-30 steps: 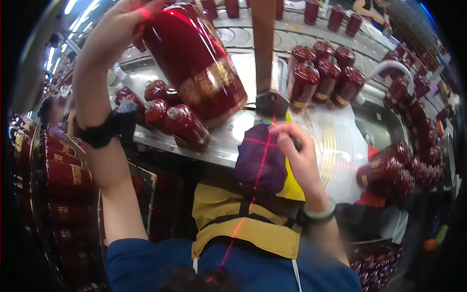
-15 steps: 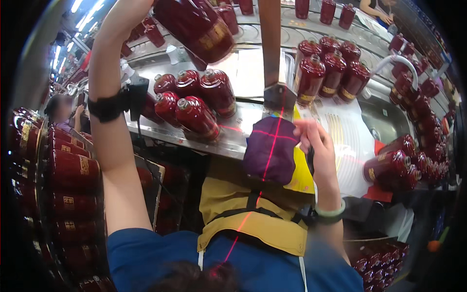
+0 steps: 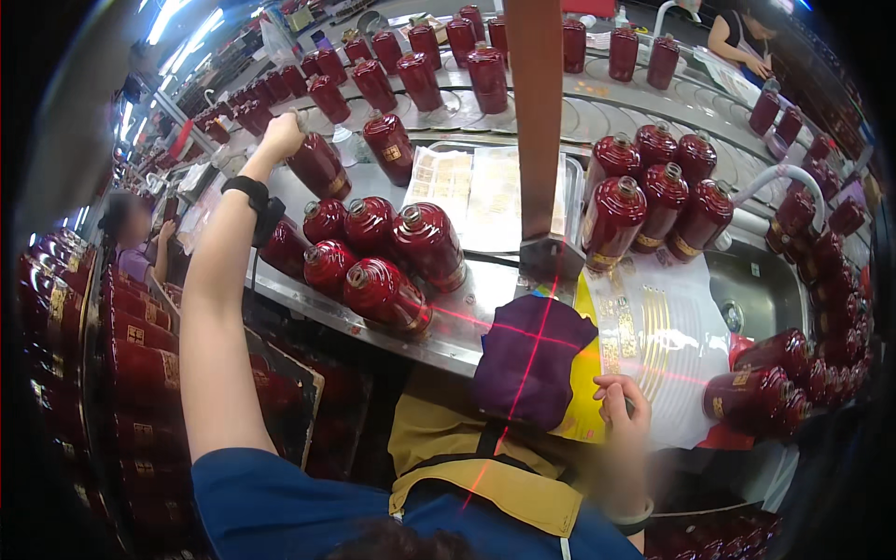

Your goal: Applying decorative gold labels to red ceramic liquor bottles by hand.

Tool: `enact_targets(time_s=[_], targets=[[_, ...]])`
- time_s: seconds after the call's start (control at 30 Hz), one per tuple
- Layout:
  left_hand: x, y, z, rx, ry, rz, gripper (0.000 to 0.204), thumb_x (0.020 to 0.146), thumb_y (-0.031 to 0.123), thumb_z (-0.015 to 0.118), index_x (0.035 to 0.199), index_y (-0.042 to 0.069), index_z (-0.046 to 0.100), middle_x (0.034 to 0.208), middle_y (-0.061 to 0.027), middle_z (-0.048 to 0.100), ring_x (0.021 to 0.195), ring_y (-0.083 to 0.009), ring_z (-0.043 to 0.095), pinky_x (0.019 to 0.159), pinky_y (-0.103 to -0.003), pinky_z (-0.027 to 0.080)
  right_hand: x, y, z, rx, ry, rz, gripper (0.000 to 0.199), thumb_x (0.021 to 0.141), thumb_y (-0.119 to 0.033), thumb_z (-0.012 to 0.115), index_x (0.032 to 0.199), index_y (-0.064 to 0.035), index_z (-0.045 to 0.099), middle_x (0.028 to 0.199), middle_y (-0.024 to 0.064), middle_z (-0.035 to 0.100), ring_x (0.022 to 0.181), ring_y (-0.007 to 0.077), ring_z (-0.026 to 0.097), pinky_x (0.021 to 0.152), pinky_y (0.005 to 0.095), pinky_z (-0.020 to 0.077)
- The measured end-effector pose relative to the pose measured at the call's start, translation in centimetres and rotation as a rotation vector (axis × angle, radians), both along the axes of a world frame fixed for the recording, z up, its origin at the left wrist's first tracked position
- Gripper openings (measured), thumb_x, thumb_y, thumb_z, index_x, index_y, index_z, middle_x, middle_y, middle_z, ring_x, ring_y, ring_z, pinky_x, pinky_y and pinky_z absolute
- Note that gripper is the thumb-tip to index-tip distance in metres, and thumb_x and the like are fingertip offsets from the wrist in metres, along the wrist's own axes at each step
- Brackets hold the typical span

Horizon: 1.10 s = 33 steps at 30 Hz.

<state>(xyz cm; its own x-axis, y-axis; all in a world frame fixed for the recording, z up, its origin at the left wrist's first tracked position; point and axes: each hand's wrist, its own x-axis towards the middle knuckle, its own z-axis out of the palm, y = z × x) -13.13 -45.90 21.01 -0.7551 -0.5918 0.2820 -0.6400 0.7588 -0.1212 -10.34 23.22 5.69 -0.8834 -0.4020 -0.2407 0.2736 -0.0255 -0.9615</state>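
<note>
My left hand [image 3: 283,136] reaches far to the left, its fingers closed round the neck of a dark red glass bottle [image 3: 319,170] that stands upright on the metal counter. My right hand [image 3: 623,409] hovers at the front, beside a purple cloth-covered pad [image 3: 525,366] and above the near edge of a decal sheet [image 3: 667,336]. Its fingers are loosely bent and somewhat apart, with nothing visible in them; the wrist is blurred. A red laser cross falls on the pad, where no bottle lies.
Red bottles [image 3: 387,294] cluster left of the pad, others [image 3: 611,219] beyond the decal sheet. A brown post [image 3: 539,121] rises ahead. At right are a sink [image 3: 758,289] and bottles lying on their sides [image 3: 751,397]. A conveyor [image 3: 448,98] carries bottles behind; other people sit farther off.
The bottle in my left hand went from tilted and raised close to the camera to standing on the left counter. My right hand drew back from the pad's right edge toward me. The view shifted.
</note>
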Motion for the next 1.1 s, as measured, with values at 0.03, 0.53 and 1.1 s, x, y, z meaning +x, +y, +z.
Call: enact_targets(time_s=[0.03, 0.53, 1.1], targets=[[0.0, 0.6, -1.2, 0.086, -0.03, 0.043, 0.024, 0.082, 0.012, 0.068, 0.1, -0.003, 0.07, 0.106, -0.0293, 0.072, 0.104, -0.0449, 0.07, 0.092, -0.05, 0.056, -0.3, -0.1, -0.2, 0.007, -0.003, 0.004, 0.021, 0.106, -0.017, 0.058, 0.11, -0.0001, 0.071, 0.088, -0.001, 0.062, 0.078, 0.0044, 0.049, 0.069, 0.0219, 0.036], [-8.7, 3.8, 0.2, 0.127, -0.025, -0.49, 0.028, 0.076, 0.015, 0.075, 0.1, 0.002, 0.071, 0.095, -0.017, 0.075, 0.09, -0.0354, 0.073, 0.081, -0.044, 0.057, -1.6, -2.5, -0.4, 0.1, 0.027, 0.053, 0.02, 0.105, -0.015, 0.058, 0.107, 0.0, 0.071, 0.089, 0.0005, 0.063, 0.083, 0.0075, 0.055, 0.075, 0.0234, 0.0408], [-14.2, 5.5, -5.8, 0.001, -0.083, -0.214, 0.016, 0.082, 0.013, 0.074, 0.099, 0.013, 0.074, 0.098, -0.0133, 0.075, 0.098, -0.034, 0.072, 0.083, -0.047, 0.057, -0.2, -1.3, 0.4, 0.213, 0.178, -0.089, 0.02, 0.106, -0.015, 0.057, 0.108, 0.0006, 0.069, 0.091, 0.0016, 0.063, 0.09, 0.0095, 0.057, 0.084, 0.0257, 0.0427]])
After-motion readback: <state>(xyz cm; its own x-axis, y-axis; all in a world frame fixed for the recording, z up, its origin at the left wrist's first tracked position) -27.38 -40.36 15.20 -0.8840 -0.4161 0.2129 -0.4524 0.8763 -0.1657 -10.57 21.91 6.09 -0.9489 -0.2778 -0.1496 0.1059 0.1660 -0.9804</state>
